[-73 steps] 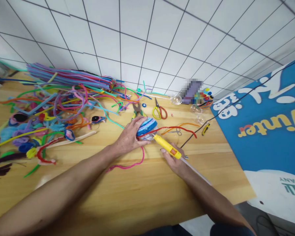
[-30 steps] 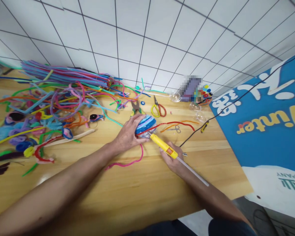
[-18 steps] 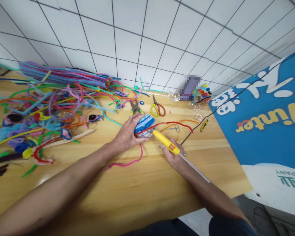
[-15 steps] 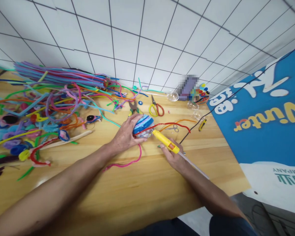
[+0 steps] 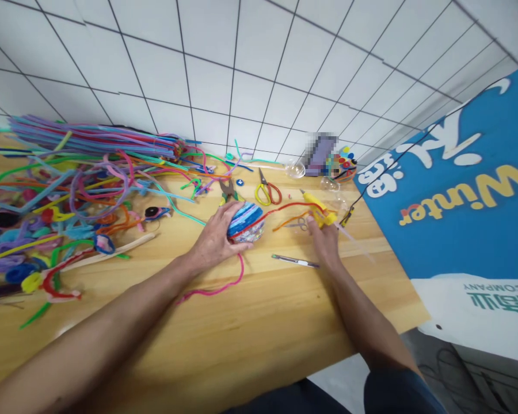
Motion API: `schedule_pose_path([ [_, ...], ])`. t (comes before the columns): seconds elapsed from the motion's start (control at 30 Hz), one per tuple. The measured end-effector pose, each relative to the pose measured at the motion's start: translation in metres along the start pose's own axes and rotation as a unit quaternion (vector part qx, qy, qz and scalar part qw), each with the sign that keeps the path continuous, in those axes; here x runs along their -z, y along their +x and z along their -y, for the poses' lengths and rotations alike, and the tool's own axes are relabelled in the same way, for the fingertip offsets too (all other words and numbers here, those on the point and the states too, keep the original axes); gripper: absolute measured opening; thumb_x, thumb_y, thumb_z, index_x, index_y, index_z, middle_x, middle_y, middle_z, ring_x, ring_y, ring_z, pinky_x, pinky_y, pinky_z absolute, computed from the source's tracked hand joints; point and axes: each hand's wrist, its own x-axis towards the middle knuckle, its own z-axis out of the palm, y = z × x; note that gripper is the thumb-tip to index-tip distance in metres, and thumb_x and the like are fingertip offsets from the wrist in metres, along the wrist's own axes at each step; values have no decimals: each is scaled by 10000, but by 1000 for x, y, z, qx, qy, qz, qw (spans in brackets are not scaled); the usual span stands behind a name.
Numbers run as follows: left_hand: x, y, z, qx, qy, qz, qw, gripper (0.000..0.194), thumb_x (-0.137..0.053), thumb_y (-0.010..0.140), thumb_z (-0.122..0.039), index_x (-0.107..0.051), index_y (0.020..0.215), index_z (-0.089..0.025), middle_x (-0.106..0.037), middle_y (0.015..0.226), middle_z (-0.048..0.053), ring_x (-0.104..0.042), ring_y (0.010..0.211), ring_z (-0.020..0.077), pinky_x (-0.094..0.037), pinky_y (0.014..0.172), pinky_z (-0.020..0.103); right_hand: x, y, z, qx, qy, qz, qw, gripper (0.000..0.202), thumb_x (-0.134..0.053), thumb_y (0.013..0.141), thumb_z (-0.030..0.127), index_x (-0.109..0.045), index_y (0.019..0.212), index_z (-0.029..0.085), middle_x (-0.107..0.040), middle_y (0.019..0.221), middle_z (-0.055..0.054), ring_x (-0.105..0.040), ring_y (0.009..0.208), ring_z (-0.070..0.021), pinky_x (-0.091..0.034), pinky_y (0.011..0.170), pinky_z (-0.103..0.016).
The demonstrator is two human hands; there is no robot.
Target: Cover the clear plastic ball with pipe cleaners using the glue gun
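Note:
My left hand (image 5: 216, 236) grips a ball (image 5: 247, 223) wrapped in blue, white and purple strands, with a clear, shiny lower part. A red pipe cleaner (image 5: 285, 207) runs from the ball to the right, towards my other hand. My right hand (image 5: 325, 236) is closed round a yellow glue gun (image 5: 314, 201), whose nozzle points up and left, away from the ball. A clear glue stick (image 5: 356, 244) sticks out behind it. Beneath the ball a pink pipe cleaner (image 5: 224, 286) curls over the wooden table (image 5: 250, 345).
Scissors (image 5: 268, 190) and pliers (image 5: 228, 190) lie beyond the ball. A slim knife (image 5: 294, 261) rests left of my right wrist. Tangled pipe cleaners (image 5: 69, 201) cover the table's left side. At the right stands a blue sign (image 5: 457, 236); clear domes (image 5: 294, 168) are near the wall.
My right hand has moved right and away from the ball with the glue gun, uncovering the slim knife. My left hand keeps its hold on the ball. The whole view has shifted slightly.

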Motion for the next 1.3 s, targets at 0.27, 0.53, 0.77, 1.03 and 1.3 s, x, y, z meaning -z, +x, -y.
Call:
schedule_pose_path([
  [0.27,1,1,0,-5,8,4,1000,1050,-959,791,-361,-384,1666,-282,-544,1612,159,-559,1525,385,-516,1271,573,15,59,-29,-46,-105,11,993,479,-596,909,635,-701,1125,221,-774,957,-85,-723,936,-287,-588,926,-456],
  [0.53,0,1,1,-6,-1,-1,1000,1058,-960,797,-351,-375,1674,-271,-551,1603,163,-566,1521,381,-512,1279,566,-10,95,-31,-51,-177,21,983,421,-616,909,548,-725,1084,180,-776,1160,-207,-708,1171,-377,-545,1059,-508],
  [0.77,0,1,-1,12,14,4,1000,1053,-969,777,-375,-399,1656,-274,-548,1614,165,-576,1519,392,-529,1266,573,10,74,-25,-34,-205,7,978,533,-683,848,555,-676,1200,154,-721,1243,-229,-667,1161,-374,-526,1074,-546],
  [1.03,1,2,-3,11,9,9,1000,1053,-960,789,-365,-373,1661,-291,-534,1618,161,-573,1521,383,-526,1270,571,16,-11,-5,65,-121,76,988,550,-690,886,676,-672,1227,245,-731,1054,-71,-667,903,-253,-594,899,-466],
  [1.3,2,3,-5,7,-11,11,1000,1059,-958,798,-388,-361,1668,-292,-515,1637,169,-542,1544,401,-507,1276,602,-37,-47,63,13,199,217,956,456,-861,827,576,-673,1105,268,-714,1010,-16,-668,903,-189,-569,829,-345],
])
